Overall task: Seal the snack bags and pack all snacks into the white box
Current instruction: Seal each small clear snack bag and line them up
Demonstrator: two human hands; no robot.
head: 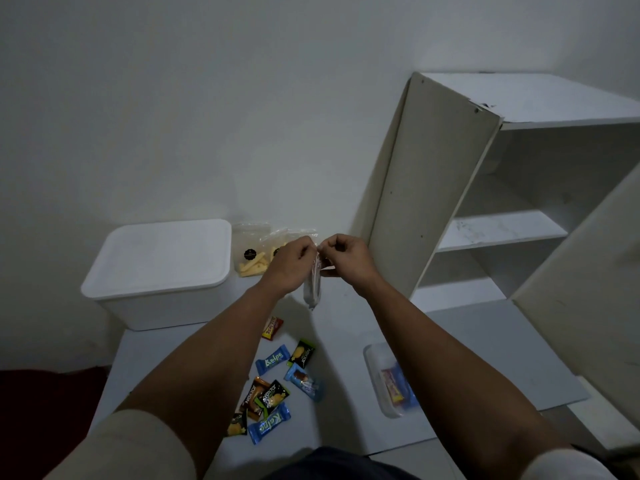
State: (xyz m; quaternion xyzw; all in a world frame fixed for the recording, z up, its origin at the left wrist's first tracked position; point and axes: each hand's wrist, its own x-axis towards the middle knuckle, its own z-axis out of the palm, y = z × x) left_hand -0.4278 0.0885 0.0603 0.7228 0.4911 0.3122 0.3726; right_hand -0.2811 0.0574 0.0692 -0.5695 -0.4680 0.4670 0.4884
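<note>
A clear plastic snack bag (312,289) hangs edge-on above the table, pinched at its top by both hands. My left hand (289,263) grips the bag's top from the left and my right hand (346,256) grips it from the right. Behind my left hand, two clear bags of pale yellow snack sticks (250,252) lean against the wall. The white box (162,271) stands at the left with its lid on. Several small wrapped snacks (273,382) in blue, black, orange and red lie scattered on the table between my forearms.
A clear plastic tub (375,372) holding wrapped bars sits on the table at the right, partly hidden by my right forearm. A white shelf unit (485,230) with open doors stands at the right. The white wall is close behind.
</note>
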